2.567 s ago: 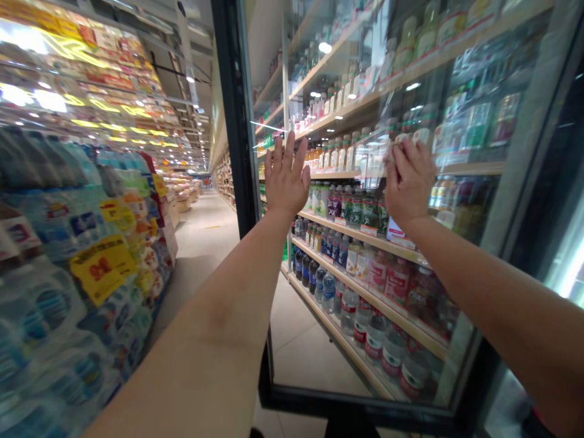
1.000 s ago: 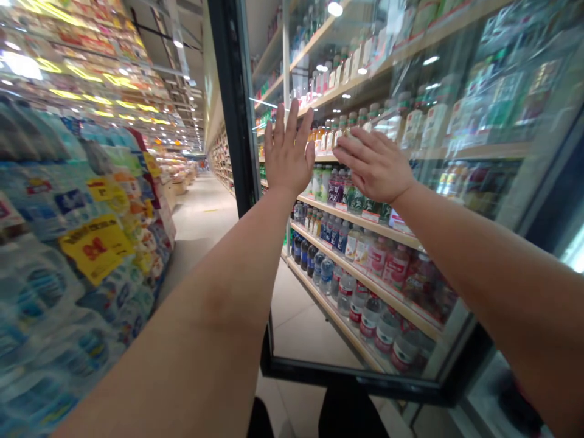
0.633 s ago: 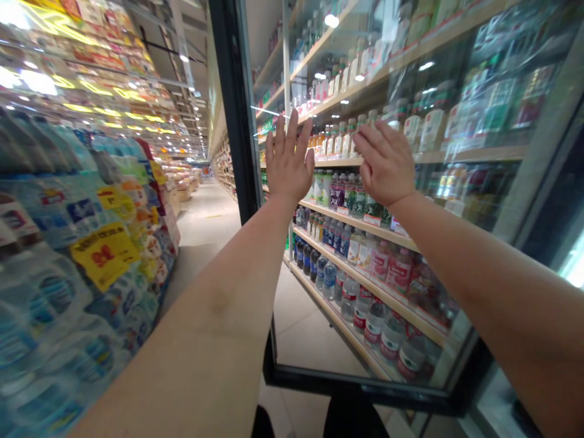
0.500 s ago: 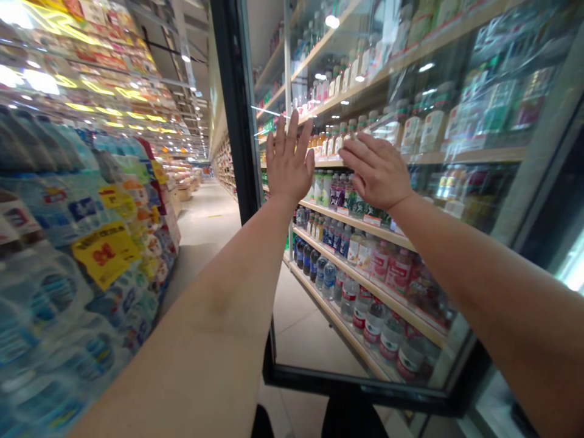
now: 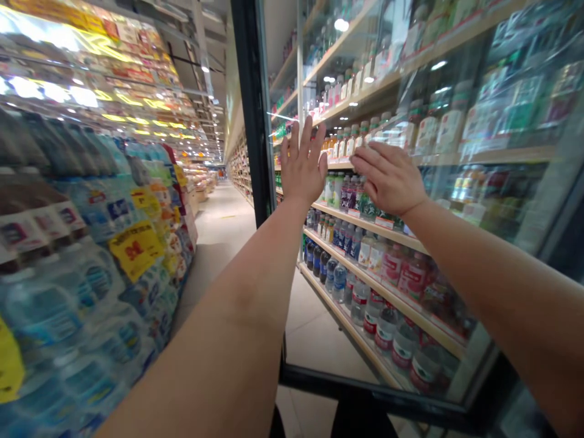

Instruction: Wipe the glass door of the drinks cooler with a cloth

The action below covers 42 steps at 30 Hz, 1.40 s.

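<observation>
A glass door (image 5: 253, 115) with a black frame stands ajar in front of me, with shelves of drinks visible through its pane. My left hand (image 5: 302, 167) is raised with its palm toward the glass and its fingers spread. Beside it, to the right, my right hand (image 5: 392, 179) is also up at the pane, fingers stretched out and angled to the left. Both hands appear to be against the glass, though the palms are hidden. Neither one holds anything.
Behind the pane, wooden shelves (image 5: 383, 231) carry rows of bottles, including large water bottles (image 5: 385, 328) low down. At left, shrink-wrapped bottle packs (image 5: 59, 304) are stacked beside a yellow price sign (image 5: 135, 249). A tiled aisle (image 5: 223, 222) runs into the distance.
The view has turned slightly left, so the door, shelves and both hands appear farther right. More of the bottle stack shows. Both hands keep their places and poses at the pane.
</observation>
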Each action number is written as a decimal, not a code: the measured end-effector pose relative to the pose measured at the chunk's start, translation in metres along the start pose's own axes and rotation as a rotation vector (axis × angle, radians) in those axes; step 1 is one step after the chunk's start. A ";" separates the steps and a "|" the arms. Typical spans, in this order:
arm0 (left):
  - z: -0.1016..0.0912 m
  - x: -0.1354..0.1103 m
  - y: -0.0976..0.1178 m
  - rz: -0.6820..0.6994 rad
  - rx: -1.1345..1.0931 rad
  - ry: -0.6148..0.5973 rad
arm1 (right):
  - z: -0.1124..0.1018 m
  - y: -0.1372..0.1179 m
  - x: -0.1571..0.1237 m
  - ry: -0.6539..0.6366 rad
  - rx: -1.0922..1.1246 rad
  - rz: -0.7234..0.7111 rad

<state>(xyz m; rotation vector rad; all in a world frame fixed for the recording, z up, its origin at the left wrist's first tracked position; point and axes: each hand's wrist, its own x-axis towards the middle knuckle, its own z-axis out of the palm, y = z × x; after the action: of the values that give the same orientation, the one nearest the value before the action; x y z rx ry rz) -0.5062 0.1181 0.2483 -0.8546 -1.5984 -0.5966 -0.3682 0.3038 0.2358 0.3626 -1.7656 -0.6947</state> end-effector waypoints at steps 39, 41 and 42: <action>0.003 0.000 -0.003 -0.014 -0.108 -0.024 | -0.001 -0.009 -0.004 0.043 0.061 0.216; 0.002 0.000 -0.002 -0.023 -0.112 -0.026 | 0.000 -0.008 -0.004 0.108 0.027 0.345; 0.003 0.000 -0.003 -0.024 -0.125 -0.028 | 0.001 -0.007 -0.004 0.145 0.006 0.435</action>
<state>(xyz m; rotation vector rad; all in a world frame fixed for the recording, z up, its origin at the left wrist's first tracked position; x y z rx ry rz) -0.5102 0.1191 0.2478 -0.9405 -1.6120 -0.7100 -0.3688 0.3010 0.2286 0.0247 -1.6342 -0.3429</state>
